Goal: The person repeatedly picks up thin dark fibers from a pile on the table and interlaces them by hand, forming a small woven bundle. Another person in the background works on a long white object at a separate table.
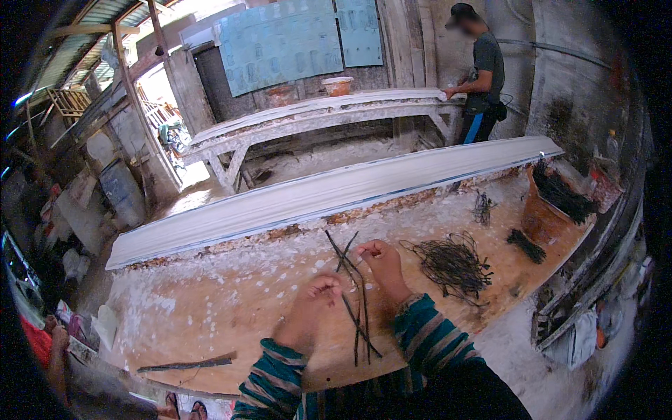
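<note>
Several thin dark sticks (pixel 358 301) lie crossed on the work table in front of me, between my hands. Left of them, my left hand (pixel 316 302) hovers close by, its fingers loosely bent and its thumb apart from them. On the other side, at the upper crossing, my right hand (pixel 383 264) has its fingertips pinched together; what is in them is too small to make out. A loose tangle of black wire-like strands (pixel 451 266) rests to the right of my right hand.
A long white moulding (pixel 329 199) runs along the table's far side. At the right stand an orange-brown tub (pixel 549 213) of black strands and a small dark bundle (pixel 525 245). More dark sticks (pixel 185 365) lie front left. A person (pixel 483 73) works at the rear bench (pixel 315 122); another person's hand (pixel 58 339) shows left.
</note>
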The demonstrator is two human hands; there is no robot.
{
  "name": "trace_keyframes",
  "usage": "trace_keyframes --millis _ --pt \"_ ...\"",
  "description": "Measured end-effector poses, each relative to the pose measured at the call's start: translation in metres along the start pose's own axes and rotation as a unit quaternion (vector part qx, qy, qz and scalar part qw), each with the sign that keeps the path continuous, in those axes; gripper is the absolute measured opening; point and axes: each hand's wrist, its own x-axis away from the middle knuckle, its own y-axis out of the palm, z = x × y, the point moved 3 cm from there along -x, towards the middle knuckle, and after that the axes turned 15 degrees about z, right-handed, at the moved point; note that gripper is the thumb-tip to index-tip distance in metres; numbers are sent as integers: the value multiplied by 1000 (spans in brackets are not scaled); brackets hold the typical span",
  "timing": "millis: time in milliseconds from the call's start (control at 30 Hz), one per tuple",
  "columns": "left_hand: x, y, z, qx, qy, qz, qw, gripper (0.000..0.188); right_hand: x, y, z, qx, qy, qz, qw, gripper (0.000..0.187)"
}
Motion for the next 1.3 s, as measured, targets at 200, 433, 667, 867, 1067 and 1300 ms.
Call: trace_keyframes --millis 200,433,667,867,1067,1300 --pt "-39 -65 -16 17 34 184 982 12 20 5 -42 88 27 -131 987 10" --pt "-47 -90 -14 63 -1 227 972 14 49 19 -50 138 -254 -246 925 18" --pt "-55 -95 -32 76 37 263 961 8 79 20 -91 118 -430 -196 874 8" --pt "-50 -81 -21 37 80 278 957 5 69 11 -97 135 -449 -210 858 9" --pt "-45 -56 -28 -4 106 174 979 8 -3 -41 -81 217 -311 -150 913 6" --pt "-22 -14 -27 -347 339 3 874 14 -24 -152 -62 429 -129 37 893 24"
